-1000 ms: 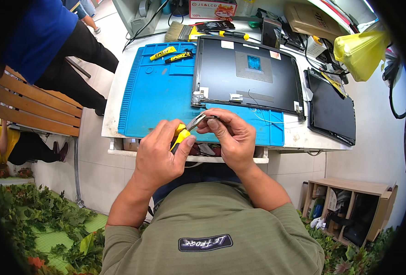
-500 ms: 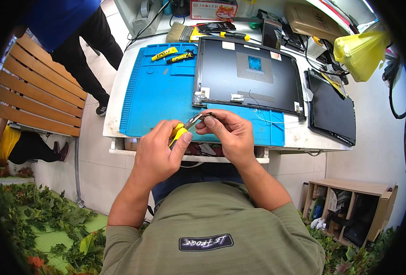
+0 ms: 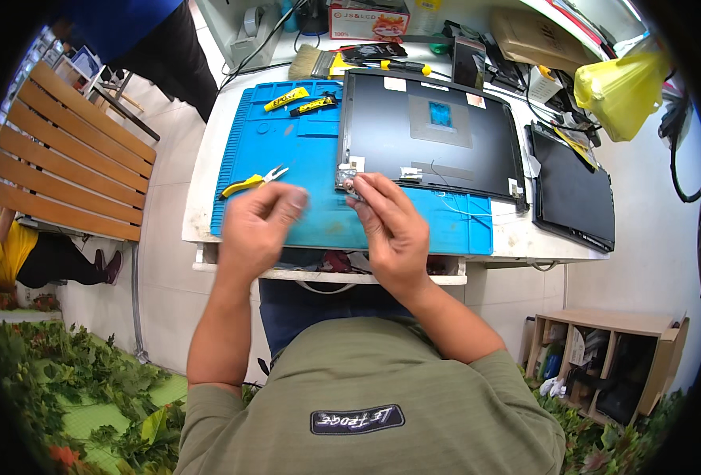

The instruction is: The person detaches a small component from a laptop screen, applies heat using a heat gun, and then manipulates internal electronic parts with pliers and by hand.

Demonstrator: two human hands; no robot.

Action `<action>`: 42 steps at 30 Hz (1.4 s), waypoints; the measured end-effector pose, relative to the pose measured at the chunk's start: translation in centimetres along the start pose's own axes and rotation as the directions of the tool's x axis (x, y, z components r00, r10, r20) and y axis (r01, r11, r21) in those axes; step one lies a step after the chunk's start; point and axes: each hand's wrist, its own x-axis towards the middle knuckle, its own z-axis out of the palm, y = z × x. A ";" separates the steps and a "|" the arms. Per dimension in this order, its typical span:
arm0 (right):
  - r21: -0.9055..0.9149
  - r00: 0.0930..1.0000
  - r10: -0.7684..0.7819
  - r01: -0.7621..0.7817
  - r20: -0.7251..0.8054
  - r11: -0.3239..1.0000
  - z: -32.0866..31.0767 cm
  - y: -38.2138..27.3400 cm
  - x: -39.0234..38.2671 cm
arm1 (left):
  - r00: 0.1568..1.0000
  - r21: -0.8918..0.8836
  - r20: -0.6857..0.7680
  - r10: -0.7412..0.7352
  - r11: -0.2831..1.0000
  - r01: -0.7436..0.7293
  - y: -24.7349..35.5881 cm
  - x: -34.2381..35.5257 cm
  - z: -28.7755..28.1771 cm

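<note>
My right hand (image 3: 398, 229) pinches a small metal piece (image 3: 349, 185) between thumb and fingertips, at the lower left corner of a dark laptop lid (image 3: 398, 119). Fingers cover most of the piece, so its exact kind is hard to make out. My left hand (image 3: 257, 229) hovers over the near left part of the blue work mat (image 3: 319, 222), its curled fingers smeared by motion. Just beyond it, yellow-handled pliers (image 3: 247, 185) lie on the mat, their jaws pointing right. Thin wires run along the lid's near edge.
Two glue tubes (image 3: 287, 98) lie at the mat's far left. Behind are a brush (image 3: 312, 63), a yellow-handled screwdriver (image 3: 406, 66) and a box (image 3: 366, 20). Black laptop parts (image 3: 573, 190) sit at right, beneath a yellow bag (image 3: 623, 95). Another person (image 3: 160, 55) stands at far left.
The pliers have left my left hand and now lie on the mat. My right hand has shifted slightly up and left with the small metal piece.
</note>
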 end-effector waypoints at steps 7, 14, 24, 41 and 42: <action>-0.299 0.929 -0.342 0.369 0.139 0.880 0.4 1.0 -0.6 | 0.984 -0.663 0.133 -0.118 0.728 0.176 0.3 -1.6 4.7; -0.336 0.934 -0.315 0.355 0.170 0.872 0.6 0.7 -0.9 | 0.990 -0.694 0.090 -0.111 0.706 0.142 -0.4 -2.3 5.0; -0.319 0.945 -0.274 0.320 0.181 0.892 0.2 -0.3 -0.9 | 0.984 0.049 -0.030 0.177 0.983 -0.176 0.2 -2.8 5.0; -0.132 0.980 -0.194 0.198 0.042 0.971 0.1 -0.5 -0.3 | 0.998 -0.266 -0.009 -0.063 0.962 0.059 -0.4 -3.4 4.4; -0.196 0.949 -0.284 0.307 0.137 0.931 0.0 -0.1 -0.6 | 0.998 -0.279 -0.006 -0.066 0.958 0.061 -0.4 -3.5 4.4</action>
